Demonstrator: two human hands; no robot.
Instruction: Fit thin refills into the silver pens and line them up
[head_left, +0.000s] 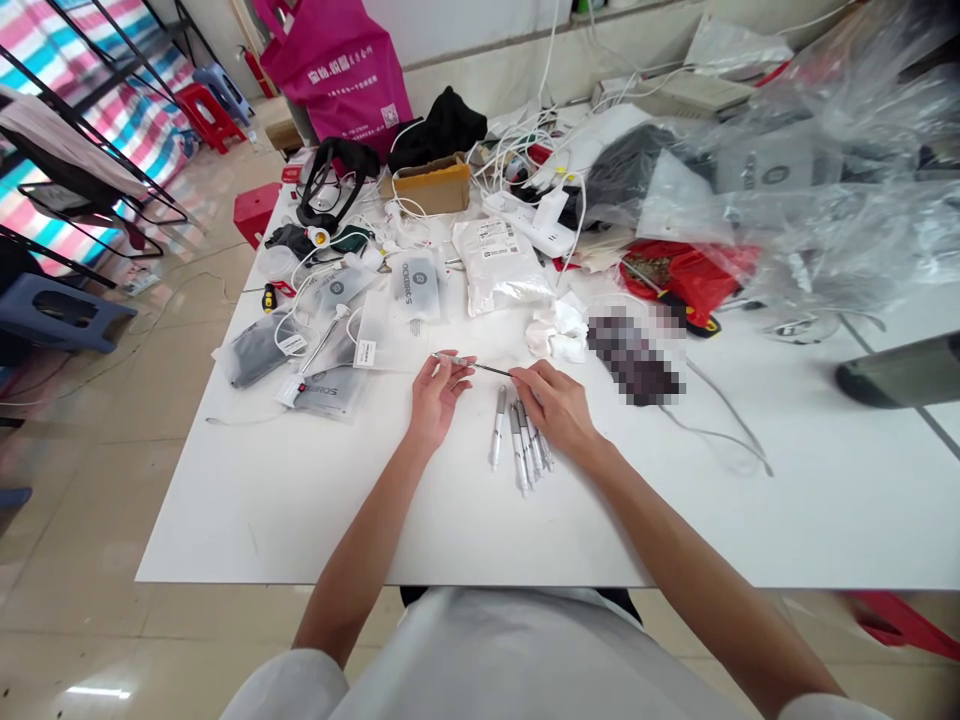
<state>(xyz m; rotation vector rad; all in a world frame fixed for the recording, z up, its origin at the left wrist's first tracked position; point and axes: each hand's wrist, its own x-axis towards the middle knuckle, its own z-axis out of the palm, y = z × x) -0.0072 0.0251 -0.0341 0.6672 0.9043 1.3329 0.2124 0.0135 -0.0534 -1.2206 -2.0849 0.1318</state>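
Observation:
My left hand [437, 393] pinches the silvery end of a thin pen refill [480, 366] just above the white table [315, 500]. My right hand [555, 403] holds the dark far end of the same refill with its fingertips. Under and beside my right hand lies a small pile of several grey pen barrels [519, 440], laid roughly side by side. One barrel [498, 427] lies a little apart to the left of the pile.
Grey plastic pouches [330, 392] lie at the left, white packets [499, 265] and crumpled tissue [559, 335] behind the hands. Cables, a cardboard box [433, 184], a pink bag [337, 65] and clear plastic wrapping [825, 170] crowd the far side. A dark object [900, 372] sits at right.

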